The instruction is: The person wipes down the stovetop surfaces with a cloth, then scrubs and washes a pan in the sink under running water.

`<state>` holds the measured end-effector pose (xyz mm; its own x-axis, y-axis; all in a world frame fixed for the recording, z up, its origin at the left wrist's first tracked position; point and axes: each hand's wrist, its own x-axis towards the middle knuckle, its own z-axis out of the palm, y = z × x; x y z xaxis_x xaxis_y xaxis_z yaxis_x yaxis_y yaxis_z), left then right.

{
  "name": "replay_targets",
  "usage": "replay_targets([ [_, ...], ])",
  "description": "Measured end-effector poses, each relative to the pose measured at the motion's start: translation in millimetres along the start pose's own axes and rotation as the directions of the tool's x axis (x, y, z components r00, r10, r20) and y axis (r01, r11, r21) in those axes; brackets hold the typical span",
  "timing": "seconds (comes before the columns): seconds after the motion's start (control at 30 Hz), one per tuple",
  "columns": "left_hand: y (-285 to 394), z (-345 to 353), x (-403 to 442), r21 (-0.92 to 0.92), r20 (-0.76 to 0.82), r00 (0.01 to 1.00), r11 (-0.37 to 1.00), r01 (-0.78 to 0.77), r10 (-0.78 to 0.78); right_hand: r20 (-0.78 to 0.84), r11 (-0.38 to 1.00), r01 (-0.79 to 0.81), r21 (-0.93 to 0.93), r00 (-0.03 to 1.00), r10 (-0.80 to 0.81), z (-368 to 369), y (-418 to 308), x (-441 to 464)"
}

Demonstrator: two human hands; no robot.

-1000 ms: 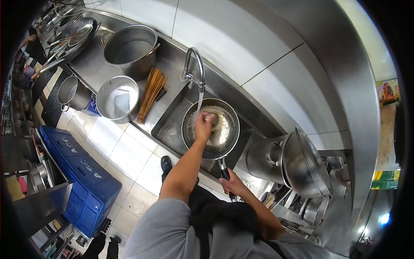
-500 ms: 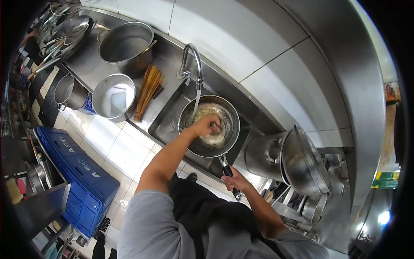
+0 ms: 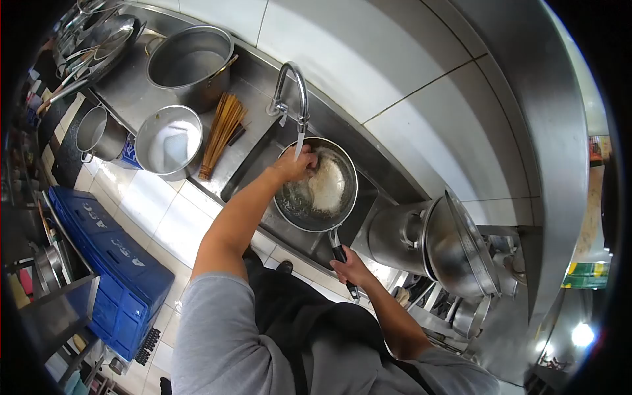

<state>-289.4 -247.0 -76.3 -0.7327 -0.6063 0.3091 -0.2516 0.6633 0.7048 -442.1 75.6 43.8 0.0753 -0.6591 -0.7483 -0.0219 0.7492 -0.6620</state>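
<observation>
A frying pan (image 3: 332,217) rests in the sink (image 3: 247,178), with cloudy water swirling inside. My left hand (image 3: 296,164) is at the pan's upper left, under the running tap (image 3: 303,99). Its fingers are curled down round something I cannot make out. My right hand (image 3: 352,268) is closed round the pan's black handle. A bundle of thin wooden sticks (image 3: 222,135) lies on the counter left of the sink.
Left of the sticks stand a pot with whitish liquid (image 3: 187,158) and a large deep pot (image 3: 210,99). Stacked metal pots and bowls (image 3: 454,247) are to the right of the sink. Blue crates (image 3: 125,276) sit on the floor at left.
My left hand has moved from the pan's middle to its upper left edge. My right hand keeps hold of the handle. Water still runs from the tap.
</observation>
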Motion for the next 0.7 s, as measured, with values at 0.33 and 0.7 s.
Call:
replay_targets([
  [0.33,67.8,130.2,-25.1,-0.749,0.177,0.610,0.297,0.593,-0.772,0.006,0.930,-0.037,0.364,0.999,0.037,17.4,5.8,35.6],
  [0.7,115.7,-24.4,130.7,0.106,-0.695,0.712,0.965,0.239,-0.100,0.447,0.541,-0.374,0.753,0.895,-0.003,33.2,9.4,43.1],
])
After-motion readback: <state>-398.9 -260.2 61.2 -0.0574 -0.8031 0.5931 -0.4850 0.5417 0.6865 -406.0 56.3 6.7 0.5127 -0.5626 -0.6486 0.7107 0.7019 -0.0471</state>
